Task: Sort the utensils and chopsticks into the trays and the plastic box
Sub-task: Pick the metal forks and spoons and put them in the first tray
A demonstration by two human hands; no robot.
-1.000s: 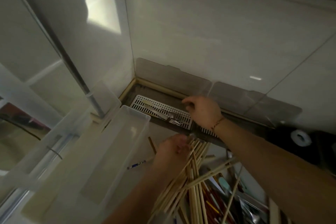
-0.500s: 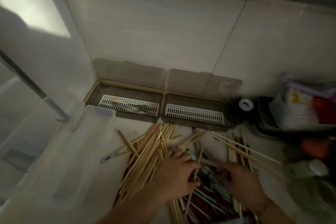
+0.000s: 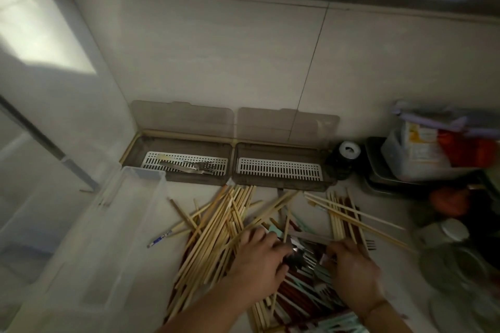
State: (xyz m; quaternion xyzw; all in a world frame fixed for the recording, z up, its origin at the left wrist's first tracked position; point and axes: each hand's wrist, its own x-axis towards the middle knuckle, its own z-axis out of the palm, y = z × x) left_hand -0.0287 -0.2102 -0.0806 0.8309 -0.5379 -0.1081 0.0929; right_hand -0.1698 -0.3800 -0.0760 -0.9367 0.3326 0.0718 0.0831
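Both hands down in the near pile of chopsticks (image 3: 216, 227) and utensils (image 3: 305, 278) on the worktop (image 3: 392, 249): left hand (image 3: 259, 259) and right hand (image 3: 351, 267) curled, grasp impossible to tell. Far: left tray (image 3: 135, 149) with metal cutlery, right tray (image 3: 328, 184). Left: plastic box (image 3: 113, 251).

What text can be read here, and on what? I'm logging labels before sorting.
None can be read.
Carton, right of the trays: yellow print, too blurred.
Pen beside the chopsticks: blue markings, too small.
Trays, box: no text visible.
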